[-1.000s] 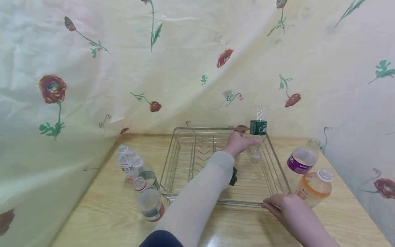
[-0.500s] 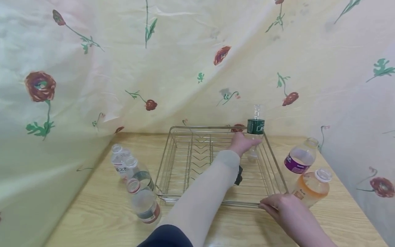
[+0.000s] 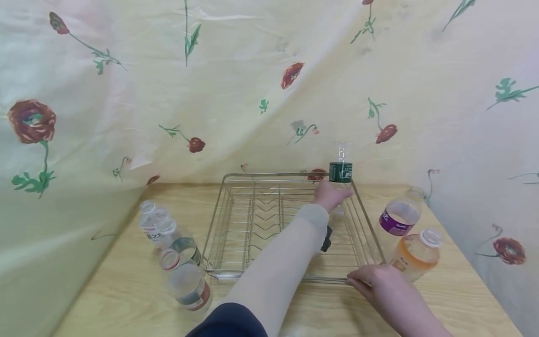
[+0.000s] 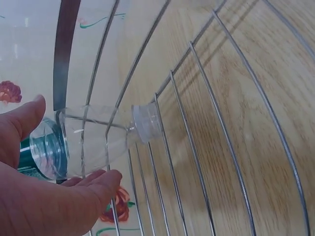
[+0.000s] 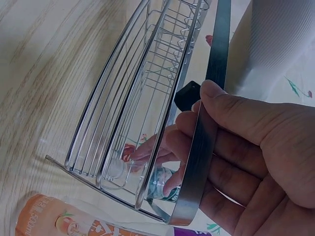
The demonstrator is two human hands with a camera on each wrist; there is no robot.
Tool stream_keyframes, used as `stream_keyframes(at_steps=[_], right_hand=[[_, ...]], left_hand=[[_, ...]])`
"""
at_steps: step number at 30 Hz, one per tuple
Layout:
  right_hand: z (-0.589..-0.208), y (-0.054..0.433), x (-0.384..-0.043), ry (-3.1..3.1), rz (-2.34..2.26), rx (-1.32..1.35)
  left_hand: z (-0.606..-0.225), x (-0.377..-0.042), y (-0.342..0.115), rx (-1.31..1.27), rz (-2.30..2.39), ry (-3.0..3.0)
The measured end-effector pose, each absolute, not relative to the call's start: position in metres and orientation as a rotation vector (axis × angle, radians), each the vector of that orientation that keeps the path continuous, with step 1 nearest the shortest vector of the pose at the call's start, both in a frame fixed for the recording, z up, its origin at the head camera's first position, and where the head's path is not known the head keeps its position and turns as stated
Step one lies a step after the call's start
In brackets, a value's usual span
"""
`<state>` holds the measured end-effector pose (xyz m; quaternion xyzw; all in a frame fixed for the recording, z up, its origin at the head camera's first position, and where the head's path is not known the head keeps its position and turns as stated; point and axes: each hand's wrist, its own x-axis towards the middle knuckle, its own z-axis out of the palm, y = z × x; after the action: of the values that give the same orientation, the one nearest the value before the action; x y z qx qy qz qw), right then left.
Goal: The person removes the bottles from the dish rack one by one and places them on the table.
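A clear plastic bottle [image 3: 340, 171] with a dark green label stands upside down in the far right corner of a wire dish rack [image 3: 269, 175]. My left hand [image 3: 330, 194] holds it, thumb on one side and fingers on the other. In the left wrist view the bottle [image 4: 98, 140] points its white cap [image 4: 146, 123] down at the rack's wires, between my left hand's [image 4: 54, 196] thumb and fingers. My right hand [image 3: 370, 281] grips the rack's near right corner. The right wrist view shows that hand [image 5: 246, 142] curled round the flat metal rim [image 5: 209, 123].
Three clear bottles [image 3: 178, 238] stand in a cluster left of the rack. A purple-labelled bottle [image 3: 396, 217] and an orange drink bottle [image 3: 414, 255] stand to its right, close to my right hand. Flowered cloth [image 3: 126, 117] walls in the wooden table [image 3: 126, 304] at the back and sides.
Both hands keep their holds. The bottle stays in the rack's far right corner, and the head view has drifted so everything sits a little further left.
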<state>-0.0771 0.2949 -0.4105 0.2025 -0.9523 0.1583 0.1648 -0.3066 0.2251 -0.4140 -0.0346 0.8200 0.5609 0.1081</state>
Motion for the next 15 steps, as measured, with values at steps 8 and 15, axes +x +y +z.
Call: stream_keyframes(at_steps=[8,15], right_hand=[[-0.408,0.296,-0.078,-2.742,0.453,0.566],[-0.409,0.297,-0.080,-2.753,0.472,0.585]], left_hand=[[-0.421,-0.314,0.236,-0.106,1.639,2.440],[-0.427,-0.318,0.237,-0.124,1.643,2.441]])
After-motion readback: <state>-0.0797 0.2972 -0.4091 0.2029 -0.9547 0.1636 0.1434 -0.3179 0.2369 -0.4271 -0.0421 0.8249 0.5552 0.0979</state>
